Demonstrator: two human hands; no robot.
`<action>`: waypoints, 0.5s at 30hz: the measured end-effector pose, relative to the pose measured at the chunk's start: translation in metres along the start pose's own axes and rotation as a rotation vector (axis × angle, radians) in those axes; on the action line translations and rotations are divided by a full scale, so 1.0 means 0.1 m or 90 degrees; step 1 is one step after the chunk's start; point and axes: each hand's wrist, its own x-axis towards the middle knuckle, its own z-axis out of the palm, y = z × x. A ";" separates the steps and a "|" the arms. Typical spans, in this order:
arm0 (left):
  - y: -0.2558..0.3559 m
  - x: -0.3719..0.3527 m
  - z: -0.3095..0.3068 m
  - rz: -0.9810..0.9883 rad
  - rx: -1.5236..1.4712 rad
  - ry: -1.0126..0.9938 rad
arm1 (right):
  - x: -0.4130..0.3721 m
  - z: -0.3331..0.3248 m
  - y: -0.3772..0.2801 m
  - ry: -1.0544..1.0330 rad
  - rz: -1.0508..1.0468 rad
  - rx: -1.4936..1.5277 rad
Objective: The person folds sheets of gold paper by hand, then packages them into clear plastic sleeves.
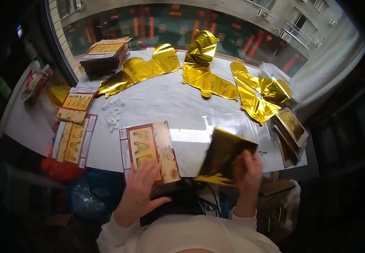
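Note:
My left hand (141, 192) rests with fingers spread on the lower part of a printed card (165, 147) marked FALL, which lies at the table's near edge. In my right hand (250, 175) is a folded gold foil balloon (216, 154), gripped at its right side between thumb and fingers. It is tilted over the near edge of the table. Beyond it lies a clear plastic bag (233, 121), partly covered by the foil in this view.
Flattened gold foil balloons (144, 69) line the far side of the white table (157, 105). A card stack (104, 59) stands at back left, with more FALL cards (76, 141) below. White ribbon (114, 114) lies nearby; a packet stack (290, 133) is at right.

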 end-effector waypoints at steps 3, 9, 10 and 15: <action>-0.24 -0.19 0.07 -0.022 0.211 -0.048 | 0.03 -0.35 -0.14 0.079 -0.075 0.052; -0.23 -0.28 -0.07 0.057 -0.131 0.081 | 0.01 -0.85 -0.24 0.142 -0.171 0.078; -0.22 -0.31 -0.02 0.025 -0.196 0.192 | 0.01 -0.88 -0.25 0.136 -0.180 0.090; -0.17 0.43 0.22 -0.103 -0.393 0.325 | 0.00 -0.84 -0.29 0.129 -0.192 0.077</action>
